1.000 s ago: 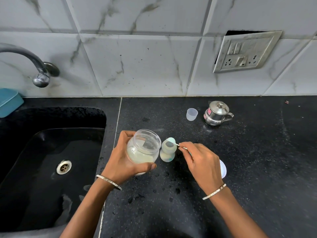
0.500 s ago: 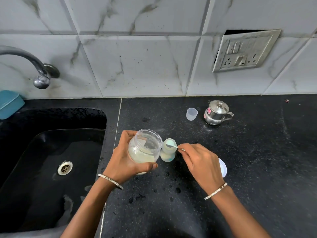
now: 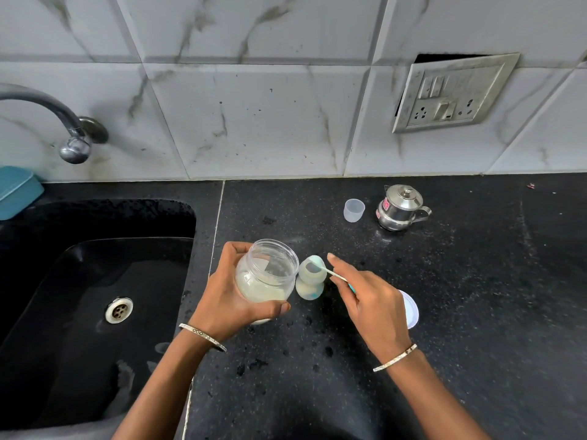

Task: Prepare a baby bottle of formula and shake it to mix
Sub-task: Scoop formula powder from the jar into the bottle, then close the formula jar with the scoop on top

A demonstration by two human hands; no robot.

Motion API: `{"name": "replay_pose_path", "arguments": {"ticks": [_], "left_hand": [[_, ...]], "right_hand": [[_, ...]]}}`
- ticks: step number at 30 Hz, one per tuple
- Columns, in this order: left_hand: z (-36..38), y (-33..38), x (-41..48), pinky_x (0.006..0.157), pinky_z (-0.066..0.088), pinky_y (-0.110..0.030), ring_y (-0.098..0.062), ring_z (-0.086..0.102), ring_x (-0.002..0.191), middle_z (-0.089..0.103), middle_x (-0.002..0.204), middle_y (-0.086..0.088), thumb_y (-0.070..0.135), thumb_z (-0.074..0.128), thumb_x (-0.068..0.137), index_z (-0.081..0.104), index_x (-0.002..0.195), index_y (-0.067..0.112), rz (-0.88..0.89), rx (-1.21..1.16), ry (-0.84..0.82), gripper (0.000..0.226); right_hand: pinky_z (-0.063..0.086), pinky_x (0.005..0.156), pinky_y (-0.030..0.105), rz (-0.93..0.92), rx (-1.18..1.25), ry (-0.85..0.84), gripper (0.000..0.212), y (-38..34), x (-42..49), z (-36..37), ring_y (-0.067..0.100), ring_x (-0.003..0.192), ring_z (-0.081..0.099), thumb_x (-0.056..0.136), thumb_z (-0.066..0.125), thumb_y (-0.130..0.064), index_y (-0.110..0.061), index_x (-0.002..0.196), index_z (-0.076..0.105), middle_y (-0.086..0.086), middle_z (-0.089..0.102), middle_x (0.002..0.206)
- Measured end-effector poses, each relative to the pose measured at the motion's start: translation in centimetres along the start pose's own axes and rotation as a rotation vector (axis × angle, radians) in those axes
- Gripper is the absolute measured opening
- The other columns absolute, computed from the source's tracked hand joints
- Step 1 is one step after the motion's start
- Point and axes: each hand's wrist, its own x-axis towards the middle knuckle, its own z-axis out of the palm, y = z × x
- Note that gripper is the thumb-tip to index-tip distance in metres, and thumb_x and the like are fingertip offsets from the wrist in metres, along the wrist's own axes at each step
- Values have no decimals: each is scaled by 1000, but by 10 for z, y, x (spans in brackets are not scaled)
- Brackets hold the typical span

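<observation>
Left hand (image 3: pixel 222 304) grips the open powder jar (image 3: pixel 265 276). Right hand (image 3: pixel 374 304) pinches the scoop (image 3: pixel 334 274) by its handle. Baby bottle (image 3: pixel 309 284) stands between them, at 10 o'clock of the right hand and just beside the jar, with the scoop's bowl over its mouth. Clear cap (image 3: pixel 353 210) and steel pot (image 3: pixel 398 208) sit well apart at 1 o'clock.

Logged left hand (image 3: pixel 228 300) wrapped round the jar (image 3: pixel 266 274), thumb across the near side, fingers curled behind the far side. Logged right hand (image 3: pixel 371 300) back-up, pinching the scoop (image 3: pixel 333 274) by its handle, index finger extended straight forward. Noted 2 bare forearms entering from the bottom edge and converging toward the middle, 1 bangle (image 3: pixel 203 336) at each wrist.
</observation>
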Motion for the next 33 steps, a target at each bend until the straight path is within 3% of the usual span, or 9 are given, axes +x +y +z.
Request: {"name": "replay_pose_path", "arguments": {"ticks": [9,12,14,17,21,24,26,30,33], "left_hand": [[-2,1,-2,81,51,-13,2,61,104,59,107,32,45,90,42,43,117,34,-4,-7,10,89],[-1,1,-1,82,52,-15,1,62,104,59,107,31,45,91,42,44,119,30,1,-11,9,92],[-2,1,-1,83,53,-16,0,62,105,59,107,31,46,90,42,44,120,30,6,-14,8,92],[-1,2,-1,82,52,-14,1,62,105,59,107,31,47,90,42,44,119,32,14,-17,9,91],[0,1,-1,80,52,-13,2,61,104,58,107,31,50,89,40,43,119,33,18,-3,-2,93],[1,2,0,80,51,-11,4,60,105,57,108,33,52,89,39,42,121,32,27,9,-6,97],[2,4,1,80,51,-11,5,60,105,56,109,34,53,89,39,42,122,31,28,15,-13,98],[6,6,4,80,50,-13,3,61,104,58,110,33,51,89,38,43,121,32,33,22,-22,97],[8,7,6,83,51,-22,3,61,104,58,108,34,51,89,38,41,120,37,31,34,-40,95]], "right_hand": [[54,53,28,-34,36,20,38,1,-1,3,16,68,70,84,85,-12,-21,121,77,-3,77,82],[58,58,30,41,74,-11,43,1,0,3,15,71,72,90,79,-16,-22,131,72,-4,80,91],[59,66,26,233,252,11,39,-2,3,-1,10,77,74,93,76,-15,-19,131,72,-5,81,98],[59,60,22,730,746,58,19,0,10,-14,18,78,78,100,65,-7,-17,111,78,4,81,92],[55,54,21,1056,1100,145,11,21,7,-33,18,63,76,109,46,-12,-12,108,57,11,78,82],[54,53,21,1113,1010,215,13,42,-11,-46,15,54,69,111,39,-10,-18,120,46,8,73,69],[54,55,23,1088,867,176,21,60,-25,-51,15,56,69,111,36,-4,-16,115,53,13,69,73],[61,71,35,807,182,-114,52,88,-55,-56,35,81,71,86,43,26,-8,111,72,16,68,91],[57,75,44,582,-133,-370,49,91,-62,-56,40,91,67,84,60,16,0,130,69,17,68,99]]}}
